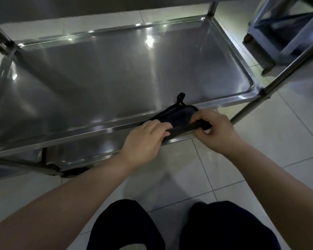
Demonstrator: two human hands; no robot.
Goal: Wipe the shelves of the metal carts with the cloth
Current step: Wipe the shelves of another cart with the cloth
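Two hands stretch a dark cloth (177,117) over the near rim of a stainless-steel cart shelf (107,78): left hand (145,139) and right hand (215,131) each curl their fingers around its folded near edge. The far part lies on the shelf. Gripped only along that edge, the cloth could bunch or slip off onto the tiled floor (260,159).

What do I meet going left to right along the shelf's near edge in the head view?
In order: left hand, fingers curled on the cloth → cloth → right hand, also gripping it → corner post of the cart.
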